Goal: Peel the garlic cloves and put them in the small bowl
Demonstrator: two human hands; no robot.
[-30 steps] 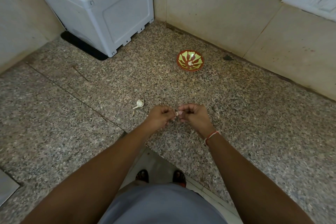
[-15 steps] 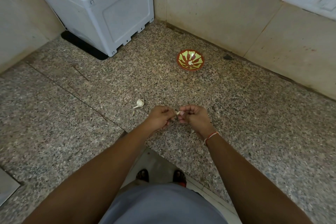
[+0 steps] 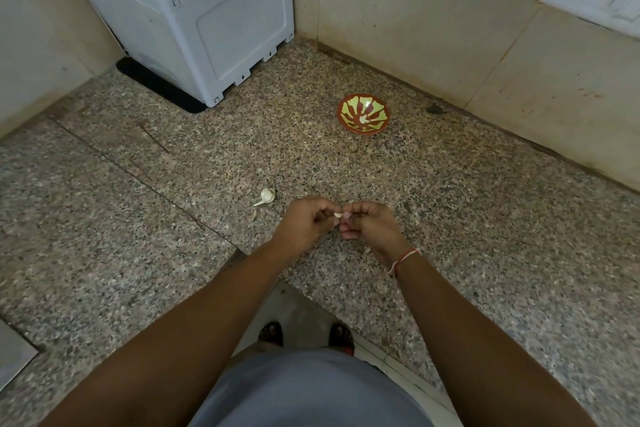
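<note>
Speckled granite counter (image 3: 450,218), both hands' fingers (image 3: 330,210) pinching pale clove (image 3: 337,215), prob. half-peeled

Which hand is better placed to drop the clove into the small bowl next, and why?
Probably the right hand. Both hands pinch the garlic clove between them, but the small bowl sits ahead and slightly to the right, so the right hand has the more direct path; the left hand would have to cross over.

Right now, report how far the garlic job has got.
Done: a pale piece, apparently a peeled clove, lies in the small bowl. In hand: left hand and right hand pinch one clove. Left: the garlic piece on the counter.
</note>
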